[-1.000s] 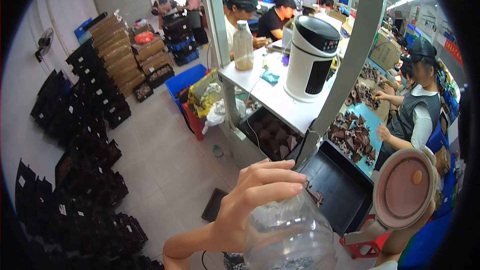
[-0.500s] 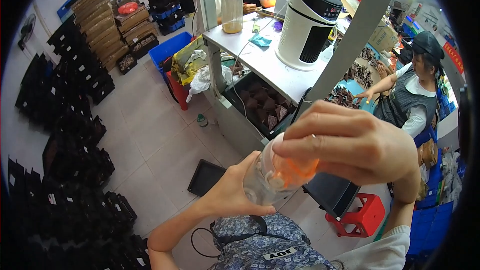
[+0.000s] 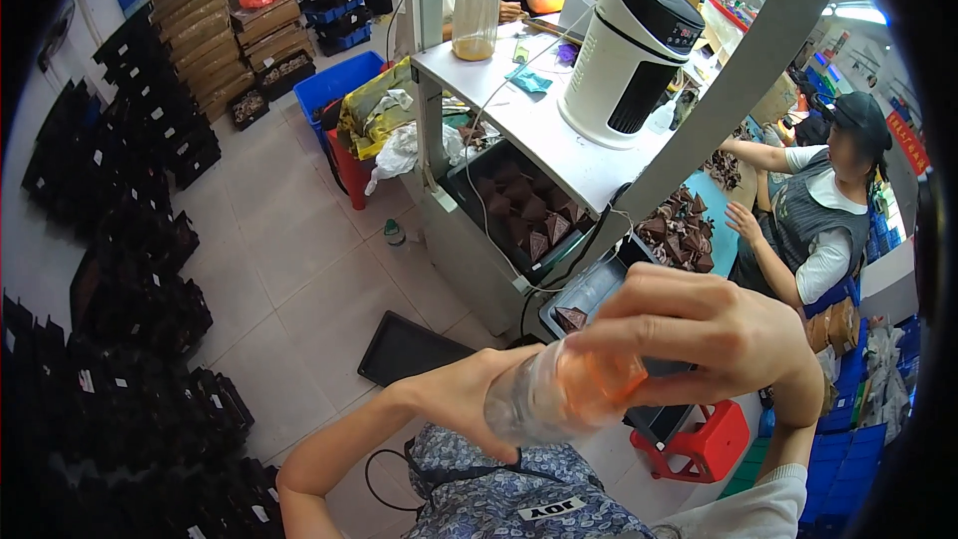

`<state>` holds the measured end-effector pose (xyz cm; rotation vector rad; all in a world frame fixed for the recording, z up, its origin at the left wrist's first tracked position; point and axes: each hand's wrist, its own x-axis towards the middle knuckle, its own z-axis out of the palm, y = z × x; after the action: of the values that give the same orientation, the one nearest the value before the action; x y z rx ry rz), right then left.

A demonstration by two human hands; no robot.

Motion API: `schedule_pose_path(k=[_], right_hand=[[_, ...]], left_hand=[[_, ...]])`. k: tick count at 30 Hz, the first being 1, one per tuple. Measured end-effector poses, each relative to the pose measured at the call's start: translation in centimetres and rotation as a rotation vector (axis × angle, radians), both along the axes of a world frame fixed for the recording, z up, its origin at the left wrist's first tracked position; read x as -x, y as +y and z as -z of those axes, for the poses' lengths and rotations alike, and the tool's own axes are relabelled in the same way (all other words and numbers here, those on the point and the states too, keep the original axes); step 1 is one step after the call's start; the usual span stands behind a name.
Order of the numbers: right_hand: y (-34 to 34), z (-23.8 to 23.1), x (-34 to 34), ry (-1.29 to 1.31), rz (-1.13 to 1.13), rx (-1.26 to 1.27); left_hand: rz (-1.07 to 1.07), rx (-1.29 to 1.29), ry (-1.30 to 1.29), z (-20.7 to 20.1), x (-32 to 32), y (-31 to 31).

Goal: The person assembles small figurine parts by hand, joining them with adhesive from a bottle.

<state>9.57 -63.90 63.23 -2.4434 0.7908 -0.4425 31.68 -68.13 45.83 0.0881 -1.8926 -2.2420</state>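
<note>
In front of my body is a clear bottle (image 3: 521, 407) with an orange top (image 3: 604, 379), tilted so that the top points right. My left hand (image 3: 454, 394) is wrapped round the clear body from the left. From above and the right, the fingers of my right hand (image 3: 704, 334) close over the orange top. Motion smears the bottle somewhat, so its contents cannot be made out. A patterned blue-grey apron (image 3: 499, 499) covers my front below the bottle.
A white table (image 3: 499, 90) ahead bears a white-and-black appliance (image 3: 624, 60) and a bottle of yellowish liquid (image 3: 476, 10). Brown pyramid-shaped pieces fill a black crate (image 3: 499, 175) beneath. Stacked black trays (image 3: 120, 339) line the left. A red stool (image 3: 699, 449) and a co-worker (image 3: 818, 190) are at the right.
My hands and the bottle sit lower in the picture, and the orange top has come down with my right hand. At the right, the co-worker's arms have shifted. The whole view has moved slightly.
</note>
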Motion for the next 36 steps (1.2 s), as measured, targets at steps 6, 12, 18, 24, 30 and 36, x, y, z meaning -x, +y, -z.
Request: schedule_pose_path(k=[6, 12, 18, 24, 30, 36], right_hand=[[0.9, 2.3, -0.3, 0.149, 0.525, 0.084], [-0.2, 2.9, 0.5, 0.271, 0.743, -0.009], [-1.6, 1.7, 2.6, 0.269, 0.105, 0.050], [-0.5, 1.3, 0.9, 0.390, 0.443, 0.124], [-1.9, 3.9, 0.1, 0.112, -0.073, 0.018], [-1.6, 0.2, -1.1, 0.336, 0.271, 0.319]], left_hand=[[-0.518, 0.334, -0.116, -0.9, 1.2, 0.4], [-0.677, 0.429, -0.182, -0.9, 2.3, 0.0], [-0.466, 0.349, -0.043, 0.4, 2.7, -0.6], [-0.595, 0.288, -0.033, 2.4, 3.0, -0.5], [-0.533, 0.213, 0.071, 2.7, 3.0, 0.0], [-0.661, 0.279, 0.015, 2.3, 2.6, -0.7]])
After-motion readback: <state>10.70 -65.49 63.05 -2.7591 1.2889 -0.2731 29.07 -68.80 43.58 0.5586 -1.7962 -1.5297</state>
